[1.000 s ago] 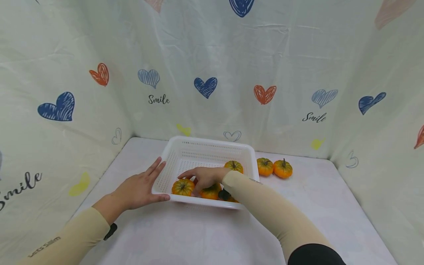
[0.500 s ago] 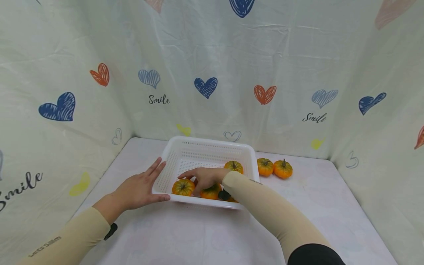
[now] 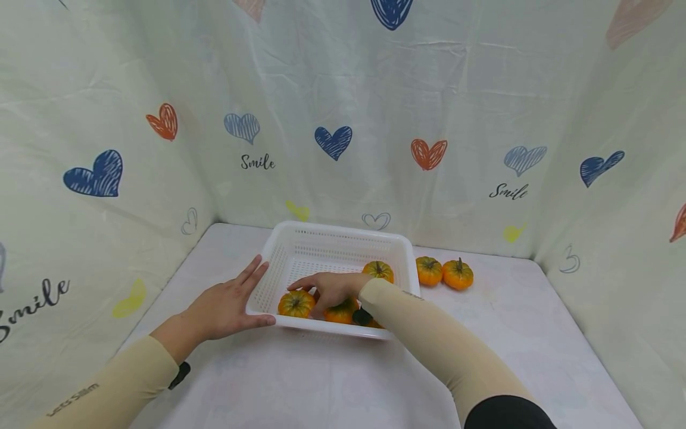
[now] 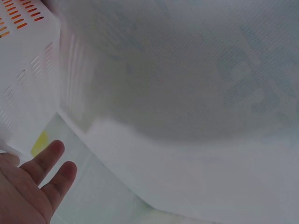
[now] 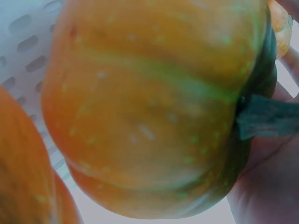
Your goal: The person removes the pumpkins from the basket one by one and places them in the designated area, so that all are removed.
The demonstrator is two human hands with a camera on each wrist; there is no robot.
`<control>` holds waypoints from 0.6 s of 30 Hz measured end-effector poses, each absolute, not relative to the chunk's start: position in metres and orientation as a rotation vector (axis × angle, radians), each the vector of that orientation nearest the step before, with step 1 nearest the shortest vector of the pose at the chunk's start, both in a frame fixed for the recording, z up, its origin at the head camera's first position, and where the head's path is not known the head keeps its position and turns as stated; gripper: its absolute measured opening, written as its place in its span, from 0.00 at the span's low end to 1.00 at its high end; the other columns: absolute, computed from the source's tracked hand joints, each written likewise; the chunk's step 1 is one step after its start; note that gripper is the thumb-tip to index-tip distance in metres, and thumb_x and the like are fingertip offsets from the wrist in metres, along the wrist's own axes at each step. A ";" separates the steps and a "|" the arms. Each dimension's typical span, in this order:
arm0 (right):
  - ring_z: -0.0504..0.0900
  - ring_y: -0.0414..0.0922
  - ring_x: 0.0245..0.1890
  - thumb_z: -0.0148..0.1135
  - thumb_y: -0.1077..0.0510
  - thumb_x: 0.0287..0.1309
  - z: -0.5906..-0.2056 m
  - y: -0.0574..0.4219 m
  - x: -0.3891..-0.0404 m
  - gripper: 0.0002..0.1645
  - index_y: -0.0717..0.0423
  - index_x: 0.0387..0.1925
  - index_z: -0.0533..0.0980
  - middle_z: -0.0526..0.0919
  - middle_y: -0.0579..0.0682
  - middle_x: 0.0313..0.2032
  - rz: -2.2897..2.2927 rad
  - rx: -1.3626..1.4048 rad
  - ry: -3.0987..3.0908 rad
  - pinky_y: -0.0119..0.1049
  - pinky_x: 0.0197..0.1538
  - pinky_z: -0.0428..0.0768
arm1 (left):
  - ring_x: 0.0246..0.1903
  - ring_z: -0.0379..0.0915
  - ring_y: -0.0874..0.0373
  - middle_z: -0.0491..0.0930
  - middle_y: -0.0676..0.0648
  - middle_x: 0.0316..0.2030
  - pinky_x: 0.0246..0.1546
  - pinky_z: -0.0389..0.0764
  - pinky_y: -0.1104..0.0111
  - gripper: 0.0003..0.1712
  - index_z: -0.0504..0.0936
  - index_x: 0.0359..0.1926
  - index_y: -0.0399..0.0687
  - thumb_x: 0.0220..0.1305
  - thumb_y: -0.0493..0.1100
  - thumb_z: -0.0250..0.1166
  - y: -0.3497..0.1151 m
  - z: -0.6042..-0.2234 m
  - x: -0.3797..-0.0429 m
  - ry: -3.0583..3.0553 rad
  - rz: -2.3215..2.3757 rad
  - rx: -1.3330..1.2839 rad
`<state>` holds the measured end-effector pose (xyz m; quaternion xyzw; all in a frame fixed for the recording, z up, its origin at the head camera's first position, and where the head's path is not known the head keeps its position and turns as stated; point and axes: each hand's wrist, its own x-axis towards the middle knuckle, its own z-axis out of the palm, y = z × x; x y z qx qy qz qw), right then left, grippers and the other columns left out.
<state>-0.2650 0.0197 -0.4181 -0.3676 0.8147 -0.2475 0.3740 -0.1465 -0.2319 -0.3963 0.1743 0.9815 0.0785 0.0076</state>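
Observation:
A white plastic basket (image 3: 343, 229) with slotted walls stands on the table, small orange-green pumpkins inside. My left hand (image 3: 227, 307) rests at its left front corner, fingers spread and straight, thumb along the rim. Inside the basket, my right hand (image 3: 334, 289) has its fingers and thumb curled round the leftmost pumpkin (image 3: 296, 304). Beneath the palm sits another pumpkin (image 3: 341, 311), and one more pumpkin (image 3: 379, 270) lies towards the back right. The right wrist view is mostly filled by a pumpkin (image 5: 154, 107) near the palm. My right forearm partly hides the basket's front right corner.
Two more pumpkins, one (image 3: 429, 270) close to the basket's right wall and one (image 3: 458, 274) beside it, sit on the white-covered table (image 3: 514, 322). A heart-printed curtain (image 3: 375, 89) encloses the back and sides.

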 end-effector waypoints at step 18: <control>0.78 0.42 0.46 0.78 0.52 0.47 -0.404 0.024 -0.274 0.45 0.39 0.68 0.68 0.74 0.46 0.60 -0.690 -0.995 2.242 0.35 0.53 0.77 | 0.57 0.74 0.35 0.43 0.40 0.78 0.52 0.76 0.44 0.68 0.46 0.79 0.45 0.51 0.86 0.49 -0.233 -0.397 -0.147 3.064 0.264 0.563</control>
